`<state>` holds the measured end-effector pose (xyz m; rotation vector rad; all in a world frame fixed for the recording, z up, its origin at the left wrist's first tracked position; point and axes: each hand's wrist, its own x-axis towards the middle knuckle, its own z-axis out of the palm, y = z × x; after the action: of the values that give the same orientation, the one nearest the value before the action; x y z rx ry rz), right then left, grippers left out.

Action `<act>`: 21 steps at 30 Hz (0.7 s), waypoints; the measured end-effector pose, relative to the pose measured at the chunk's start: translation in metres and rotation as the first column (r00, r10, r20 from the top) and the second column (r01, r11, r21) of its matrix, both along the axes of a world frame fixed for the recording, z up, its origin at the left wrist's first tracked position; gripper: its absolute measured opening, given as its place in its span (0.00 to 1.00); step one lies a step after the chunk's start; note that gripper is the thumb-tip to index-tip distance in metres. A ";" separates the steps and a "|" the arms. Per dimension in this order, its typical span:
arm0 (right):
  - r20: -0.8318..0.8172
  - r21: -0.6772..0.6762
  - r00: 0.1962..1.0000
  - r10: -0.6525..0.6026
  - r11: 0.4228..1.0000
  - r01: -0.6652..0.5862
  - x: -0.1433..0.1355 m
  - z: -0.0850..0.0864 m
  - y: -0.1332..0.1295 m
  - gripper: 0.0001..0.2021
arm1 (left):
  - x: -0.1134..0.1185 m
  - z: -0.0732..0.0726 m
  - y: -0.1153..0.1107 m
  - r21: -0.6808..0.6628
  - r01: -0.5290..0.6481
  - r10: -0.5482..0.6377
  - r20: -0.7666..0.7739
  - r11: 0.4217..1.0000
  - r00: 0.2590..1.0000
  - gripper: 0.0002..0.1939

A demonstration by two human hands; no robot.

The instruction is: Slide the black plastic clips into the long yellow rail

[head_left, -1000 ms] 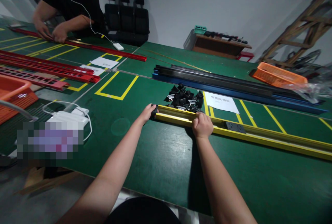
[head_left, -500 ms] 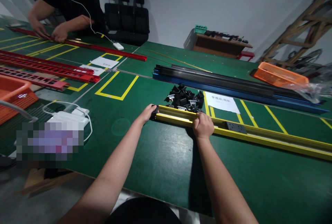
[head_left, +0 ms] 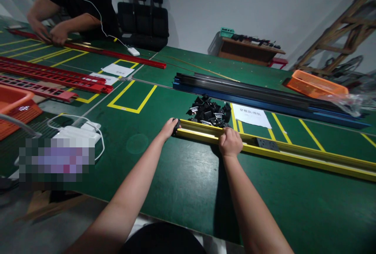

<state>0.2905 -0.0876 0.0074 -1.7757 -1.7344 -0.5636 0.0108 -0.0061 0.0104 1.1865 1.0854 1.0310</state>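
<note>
A long yellow rail (head_left: 305, 158) with a channel along its top lies across the green table and runs out of view on the right. At its left end my left hand (head_left: 169, 128) is closed on a black end piece (head_left: 176, 127), which sits against the rail's end; the fingers partly cover it. My right hand (head_left: 230, 142) is clenched over the rail, further along. Inside the channel, right of that hand, sits a black block with holes (head_left: 266, 144). Just behind the rail is a heap of small black parts (head_left: 208, 111).
Behind the heap lie dark and blue rails (head_left: 264, 95); a paper sign (head_left: 252, 115) is beside it. An orange basket (head_left: 319, 83) stands at right. Red rails (head_left: 53, 75), another orange basket (head_left: 17, 105) and a white charger (head_left: 75, 136) occupy the left. A co-worker (head_left: 79, 7) handles a red rail.
My left hand has edged slightly right with the black end piece, closer against the rail. My right hand has stayed put. The co-worker's hands have shifted left along the red rail.
</note>
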 end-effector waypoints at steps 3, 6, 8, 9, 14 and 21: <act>0.001 -0.001 1.000 0.001 1.000 -0.001 0.000 0.000 0.000 0.13 | 0.004 -0.006 0.000 0.039 -0.141 0.143 -0.037 0.989 0.989 0.22; -0.006 0.002 1.000 0.002 1.000 -0.002 0.000 0.000 0.000 0.13 | 0.006 -0.009 -0.002 0.104 -0.288 0.296 -0.075 0.952 0.952 0.25; -0.004 0.002 1.000 0.003 1.000 -0.003 0.000 0.001 -0.001 0.13 | 0.007 -0.009 -0.007 0.132 -0.348 0.360 -0.078 0.928 0.930 0.27; -0.001 0.002 1.000 0.003 1.000 -0.003 0.000 0.001 -0.001 0.13 | 0.008 -0.008 -0.010 0.133 -0.375 0.385 -0.064 0.918 0.921 0.28; 0.005 0.010 1.000 0.004 1.000 -0.004 0.000 0.001 -0.001 0.13 | 0.019 -0.004 -0.039 0.182 -0.451 0.469 -0.066 0.874 0.881 0.28; -0.003 -0.005 1.000 0.012 1.000 -0.012 0.001 0.000 -0.001 0.13 | 0.027 0.001 -0.056 0.326 -0.350 0.422 -0.185 0.878 0.887 0.47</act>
<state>0.2915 -0.0883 0.0075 -1.7675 -1.7444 -0.5525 0.0382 -0.0623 0.0117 1.3885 1.4550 1.4131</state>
